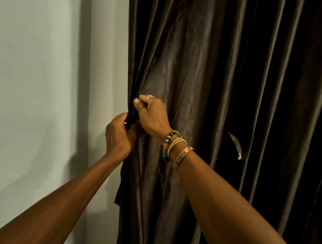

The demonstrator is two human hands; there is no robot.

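Head view. Curtain: dark brown, glossy, creased fabric hanging in vertical folds, filling the centre and right of the scene; its left edge runs down beside the wall. Wall: pale, plain, on the left, with a soft shadow band along the curtain edge. Left hand: raised at the curtain's left edge, fingers curled round the dark edge fold, gripping it; fingertips hidden behind the cloth. Right hand: just above and to the right of the left hand, touching it, thumb and forefinger pinching the same edge fold; a ring on one finger. Right wrist: beaded bracelet, pale bangles, orange printed band, side by side. Tie-back strip: short dark tab with a pale tip, hanging loose from the curtain to the right of the wrist, well apart from both hands.
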